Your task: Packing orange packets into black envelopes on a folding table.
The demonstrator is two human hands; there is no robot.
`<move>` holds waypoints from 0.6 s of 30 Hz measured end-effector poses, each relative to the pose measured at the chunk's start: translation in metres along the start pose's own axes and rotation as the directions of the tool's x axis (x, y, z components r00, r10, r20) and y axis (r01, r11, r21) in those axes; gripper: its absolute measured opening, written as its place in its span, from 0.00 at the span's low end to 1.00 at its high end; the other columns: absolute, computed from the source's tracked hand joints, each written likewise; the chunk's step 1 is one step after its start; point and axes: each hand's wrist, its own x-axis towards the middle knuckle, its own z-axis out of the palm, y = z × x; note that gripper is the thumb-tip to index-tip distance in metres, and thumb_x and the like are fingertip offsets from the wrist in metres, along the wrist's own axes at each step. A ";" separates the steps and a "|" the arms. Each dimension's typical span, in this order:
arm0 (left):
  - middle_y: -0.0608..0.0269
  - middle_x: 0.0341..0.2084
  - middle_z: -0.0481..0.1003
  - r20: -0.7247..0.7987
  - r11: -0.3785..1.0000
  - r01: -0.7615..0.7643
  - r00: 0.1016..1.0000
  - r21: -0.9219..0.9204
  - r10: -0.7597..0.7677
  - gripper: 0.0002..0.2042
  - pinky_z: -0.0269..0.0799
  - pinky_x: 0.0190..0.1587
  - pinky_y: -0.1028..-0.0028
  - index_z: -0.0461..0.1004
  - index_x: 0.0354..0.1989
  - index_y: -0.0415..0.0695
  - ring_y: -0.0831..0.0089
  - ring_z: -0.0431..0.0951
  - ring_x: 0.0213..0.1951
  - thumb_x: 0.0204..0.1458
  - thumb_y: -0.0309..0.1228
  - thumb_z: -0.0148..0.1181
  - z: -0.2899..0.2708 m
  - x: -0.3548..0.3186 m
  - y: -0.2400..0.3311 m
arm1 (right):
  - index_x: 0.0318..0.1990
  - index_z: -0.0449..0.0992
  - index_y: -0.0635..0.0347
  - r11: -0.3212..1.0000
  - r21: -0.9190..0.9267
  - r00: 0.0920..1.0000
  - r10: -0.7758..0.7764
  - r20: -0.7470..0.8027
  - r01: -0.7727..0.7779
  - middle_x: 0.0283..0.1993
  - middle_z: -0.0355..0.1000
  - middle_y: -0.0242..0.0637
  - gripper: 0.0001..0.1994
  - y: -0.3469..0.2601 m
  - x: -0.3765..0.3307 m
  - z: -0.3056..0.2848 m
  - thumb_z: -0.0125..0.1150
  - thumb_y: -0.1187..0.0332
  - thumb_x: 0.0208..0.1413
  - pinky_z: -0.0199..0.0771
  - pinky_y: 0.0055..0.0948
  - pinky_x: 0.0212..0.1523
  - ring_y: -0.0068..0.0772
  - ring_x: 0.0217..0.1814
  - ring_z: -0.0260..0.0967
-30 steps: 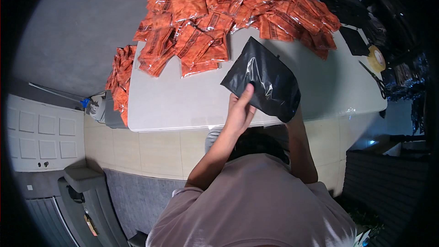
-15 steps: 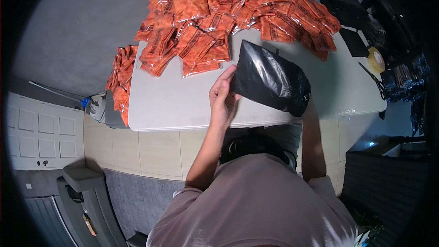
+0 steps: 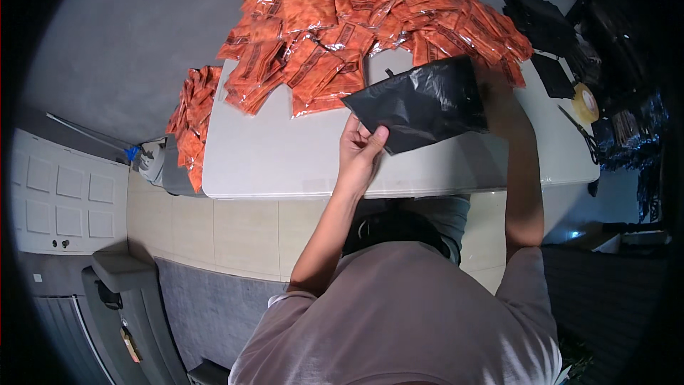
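A black plastic mailing bag (image 3: 424, 103) is held up over the white table, tilted, with its lower left corner in my left hand (image 3: 363, 144). The thumb lies on the near face and the fingers are behind, so that hand is closed on the bag. At the bag's right edge is my right hand (image 3: 504, 103), dark and smeared, and its fingers cannot be made out. Beyond the bag lies a big heap of orange packets in clear plastic (image 3: 399, 0), with several spread toward the table's left side.
Along the right edge of the white table (image 3: 278, 164) lie scissors (image 3: 581, 125), a roll of tape (image 3: 586, 103) and a stack of black bags (image 3: 538, 18). More orange packets (image 3: 191, 128) are piled beside the table on the left. A grey sofa (image 3: 139, 314) stands further back.
The bag has swung round and its right end has risen. My right hand has moved up and to the right, from below the bag to its right edge. My left hand still grips it.
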 end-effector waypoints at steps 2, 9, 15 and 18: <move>0.59 0.56 0.80 0.106 0.989 -0.125 0.985 -0.078 0.133 0.26 0.74 0.61 0.68 0.67 0.68 0.41 0.69 0.80 0.56 0.63 0.27 0.67 0.023 0.002 -0.004 | 0.61 0.75 0.63 0.999 -0.034 1.000 0.022 -0.006 -0.022 0.56 0.79 0.44 0.19 0.003 -0.002 -0.014 0.60 0.75 0.61 0.75 0.37 0.61 0.43 0.59 0.77; 0.57 0.54 0.81 0.057 0.991 -0.011 0.998 -0.135 0.019 0.22 0.75 0.60 0.70 0.73 0.64 0.37 0.70 0.81 0.55 0.63 0.26 0.68 0.012 0.000 -0.006 | 0.50 0.80 0.63 0.959 -0.282 0.999 -0.023 0.032 0.031 0.52 0.79 0.51 0.15 0.018 0.010 0.007 0.54 0.81 0.56 0.73 0.42 0.63 0.57 0.59 0.75; 0.57 0.58 0.79 -0.130 0.946 -0.051 0.992 -0.321 0.009 0.21 0.79 0.57 0.67 0.73 0.65 0.40 0.69 0.80 0.57 0.65 0.31 0.66 0.027 -0.003 0.005 | 0.51 0.82 0.60 0.974 -0.189 0.988 -0.136 -0.070 0.121 0.56 0.80 0.42 0.17 0.007 0.001 -0.002 0.58 0.81 0.56 0.75 0.38 0.58 0.43 0.56 0.77; 0.59 0.58 0.79 -0.220 0.916 -0.073 0.975 -0.394 -0.017 0.21 0.79 0.57 0.67 0.72 0.66 0.42 0.68 0.80 0.57 0.66 0.32 0.65 0.028 -0.001 0.011 | 0.56 0.82 0.58 0.962 0.255 0.992 0.115 -0.043 -0.101 0.62 0.79 0.35 0.18 0.003 -0.009 -0.003 0.70 0.72 0.58 0.76 0.34 0.54 0.30 0.57 0.75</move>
